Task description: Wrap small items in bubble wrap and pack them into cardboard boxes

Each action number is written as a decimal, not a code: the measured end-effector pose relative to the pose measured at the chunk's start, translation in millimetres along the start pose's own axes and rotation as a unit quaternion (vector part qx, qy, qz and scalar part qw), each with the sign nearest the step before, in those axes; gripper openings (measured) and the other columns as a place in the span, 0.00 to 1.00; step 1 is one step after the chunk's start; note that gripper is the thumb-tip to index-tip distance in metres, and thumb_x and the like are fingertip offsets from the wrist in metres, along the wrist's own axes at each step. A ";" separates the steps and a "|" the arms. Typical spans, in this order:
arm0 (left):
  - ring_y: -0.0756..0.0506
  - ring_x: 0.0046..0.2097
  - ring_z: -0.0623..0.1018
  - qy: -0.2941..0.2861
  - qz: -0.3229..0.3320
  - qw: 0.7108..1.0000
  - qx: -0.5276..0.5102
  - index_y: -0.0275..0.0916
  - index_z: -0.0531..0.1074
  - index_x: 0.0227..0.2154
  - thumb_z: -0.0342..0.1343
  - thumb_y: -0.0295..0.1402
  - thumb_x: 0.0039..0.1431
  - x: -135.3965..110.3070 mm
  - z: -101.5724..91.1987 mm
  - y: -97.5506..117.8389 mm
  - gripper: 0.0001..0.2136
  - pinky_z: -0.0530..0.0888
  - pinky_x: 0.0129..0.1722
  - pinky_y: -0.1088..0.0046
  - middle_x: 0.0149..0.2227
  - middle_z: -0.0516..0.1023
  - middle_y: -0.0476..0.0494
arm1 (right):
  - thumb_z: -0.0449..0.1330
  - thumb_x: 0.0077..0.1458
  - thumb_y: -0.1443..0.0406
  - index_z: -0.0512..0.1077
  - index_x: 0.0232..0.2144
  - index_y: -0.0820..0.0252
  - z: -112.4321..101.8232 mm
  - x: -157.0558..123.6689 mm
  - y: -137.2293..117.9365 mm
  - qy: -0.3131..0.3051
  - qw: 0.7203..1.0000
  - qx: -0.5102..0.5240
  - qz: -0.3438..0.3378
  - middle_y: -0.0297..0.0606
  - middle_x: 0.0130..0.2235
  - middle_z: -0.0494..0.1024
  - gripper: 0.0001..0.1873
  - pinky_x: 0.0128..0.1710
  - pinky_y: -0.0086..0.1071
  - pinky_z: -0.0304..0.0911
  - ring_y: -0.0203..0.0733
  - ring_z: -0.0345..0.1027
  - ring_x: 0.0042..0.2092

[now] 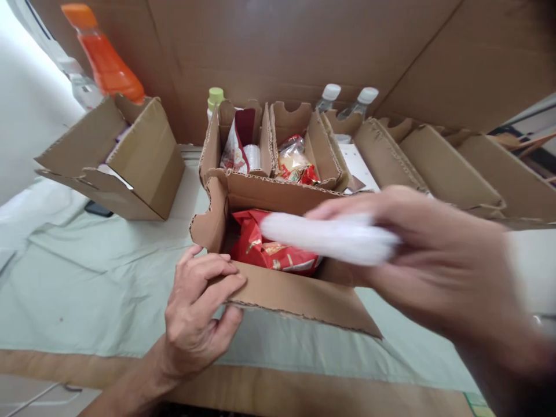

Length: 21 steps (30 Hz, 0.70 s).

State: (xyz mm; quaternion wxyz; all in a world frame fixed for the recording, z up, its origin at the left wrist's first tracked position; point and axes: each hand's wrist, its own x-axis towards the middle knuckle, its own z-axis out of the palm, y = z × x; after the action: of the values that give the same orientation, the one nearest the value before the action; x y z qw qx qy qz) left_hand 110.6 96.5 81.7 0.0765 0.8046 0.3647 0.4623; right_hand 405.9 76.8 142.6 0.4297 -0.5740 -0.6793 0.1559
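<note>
My left hand (202, 307) is closed on the front left edge of a cardboard box (282, 292), fingers on top and thumb below. Inside this box lies a shiny red packet (260, 249). Over the box's right part, my right hand (434, 260) grips a white oblong bundle (325, 234). Motion smears the bundle, so its kind is unclear. It hides part of the red packet and of the box's right side.
Behind stand more cardboard boxes, one with a clear-and-red food packet (295, 162), another with a white roll (252, 156). At left are a cardboard box (150, 162) and an orange bottle (110, 66). White-capped bottles (330, 92) stand at the back. A pale green cloth (108, 278) covers the table.
</note>
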 end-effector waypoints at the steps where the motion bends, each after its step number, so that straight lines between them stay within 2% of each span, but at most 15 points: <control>1: 0.39 0.48 0.81 0.002 -0.002 1.000 -0.002 0.47 0.75 0.45 0.57 0.22 0.55 0.2 0.8 -0.2 0.18 0.70 0.61 0.44 0.42 0.79 0.45 | 0.62 0.58 0.64 0.79 0.42 0.49 21.2 32.8 -16.3 -0.084 0.995 -0.019 -0.058 0.30 0.44 0.84 0.10 0.40 0.35 0.73 0.42 0.79 0.43; 2: 0.39 0.48 0.81 0.003 -0.003 1.000 -0.003 0.47 0.75 0.46 0.57 0.22 0.55 0.3 1.3 -0.1 0.17 0.70 0.62 0.44 0.42 0.79 0.45 | 0.57 0.59 0.68 0.79 0.42 0.53 39.8 60.3 -30.2 -0.179 0.979 -0.036 -0.095 0.31 0.43 0.84 0.13 0.40 0.34 0.72 0.40 0.78 0.42; 3: 0.39 0.48 0.81 0.003 -0.003 1.000 -0.004 0.47 0.75 0.46 0.56 0.22 0.55 0.4 1.8 0.1 0.17 0.69 0.62 0.44 0.42 0.79 0.45 | 0.55 0.59 0.71 0.78 0.41 0.56 55.8 81.7 -40.5 -0.245 0.960 -0.041 -0.128 0.30 0.40 0.84 0.14 0.38 0.31 0.69 0.38 0.77 0.40; 6: 0.40 0.48 0.81 -0.002 0.000 1.000 -0.006 0.46 0.74 0.46 0.56 0.22 0.56 0.6 2.8 0.9 0.17 0.70 0.62 0.46 0.42 0.79 0.45 | 0.57 0.56 0.75 0.77 0.36 0.57 91.2 111.5 -48.2 -0.358 0.910 -0.096 -0.185 0.28 0.32 0.82 0.12 0.31 0.28 0.59 0.34 0.71 0.32; 9: 0.41 0.47 0.81 -0.002 0.002 1.000 -0.010 0.47 0.74 0.45 0.55 0.21 0.57 2.6 4.1 0.4 0.17 0.70 0.61 0.46 0.42 0.80 0.45 | 0.58 0.57 0.76 0.77 0.32 0.57 118.1 111.5 -35.8 -0.404 0.864 -0.191 -0.232 0.31 0.31 0.81 0.11 0.30 0.31 0.53 0.37 0.70 0.31; 12: 0.41 0.48 0.81 0.003 0.008 1.000 -0.013 0.46 0.73 0.45 0.54 0.21 0.57 5.6 5.8 -1.3 0.16 0.70 0.61 0.46 0.41 0.80 0.46 | 0.59 0.60 0.74 0.78 0.31 0.59 140.1 106.9 -26.7 -0.390 0.831 -0.267 -0.292 0.38 0.34 0.83 0.10 0.35 0.35 0.56 0.42 0.73 0.36; 14: 0.41 0.48 0.80 0.003 0.015 1.000 -0.017 0.46 0.73 0.45 0.55 0.21 0.58 5.8 6.8 -2.1 0.16 0.70 0.62 0.47 0.42 0.79 0.46 | 0.60 0.61 0.72 0.79 0.32 0.61 146.5 106.5 -27.2 -0.370 0.826 -0.296 -0.306 0.41 0.36 0.84 0.08 0.41 0.38 0.59 0.45 0.75 0.41; 16: 0.41 0.51 0.79 0.017 0.013 1.000 -0.018 0.45 0.73 0.49 0.56 0.21 0.59 2.5 7.1 -2.9 0.17 0.71 0.62 0.50 0.46 0.78 0.44 | 0.61 0.60 0.71 0.79 0.37 0.62 139.0 107.5 -32.7 -0.362 0.831 -0.303 -0.293 0.43 0.38 0.84 0.06 0.45 0.40 0.62 0.47 0.75 0.43; 17: 0.40 0.53 0.78 0.038 0.005 0.999 -0.017 0.45 0.73 0.52 0.57 0.22 0.59 -0.5 6.7 -3.8 0.19 0.72 0.61 0.51 0.50 0.77 0.42 | 0.61 0.60 0.71 0.80 0.39 0.61 128.7 107.2 -37.1 -0.356 0.840 -0.298 -0.282 0.42 0.39 0.84 0.07 0.46 0.41 0.63 0.47 0.76 0.43; 19: 0.38 0.59 0.75 0.102 -0.021 0.995 -0.014 0.46 0.69 0.61 0.60 0.24 0.59 -8.9 4.9 -7.8 0.27 0.73 0.61 0.52 0.58 0.73 0.38 | 0.61 0.62 0.70 0.79 0.45 0.58 95.4 100.7 -48.0 -0.315 0.872 -0.268 -0.263 0.40 0.43 0.84 0.11 0.49 0.44 0.65 0.48 0.77 0.46; 21: 0.35 0.64 0.71 0.140 -0.057 0.988 -0.019 0.46 0.62 0.67 0.62 0.27 0.59 -18.2 2.1 -15.4 0.34 0.72 0.63 0.50 0.64 0.68 0.37 | 0.60 0.64 0.66 0.79 0.48 0.53 52.4 80.7 -58.6 -0.217 0.921 -0.224 -0.234 0.36 0.48 0.84 0.12 0.54 0.51 0.65 0.49 0.76 0.51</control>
State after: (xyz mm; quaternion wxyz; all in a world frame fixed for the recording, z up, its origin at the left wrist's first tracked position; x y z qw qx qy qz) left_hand 98.8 96.1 60.9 0.0664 0.7084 0.4085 0.5718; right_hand 330.3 148.2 186.0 0.1564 -0.4319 -0.8881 0.0157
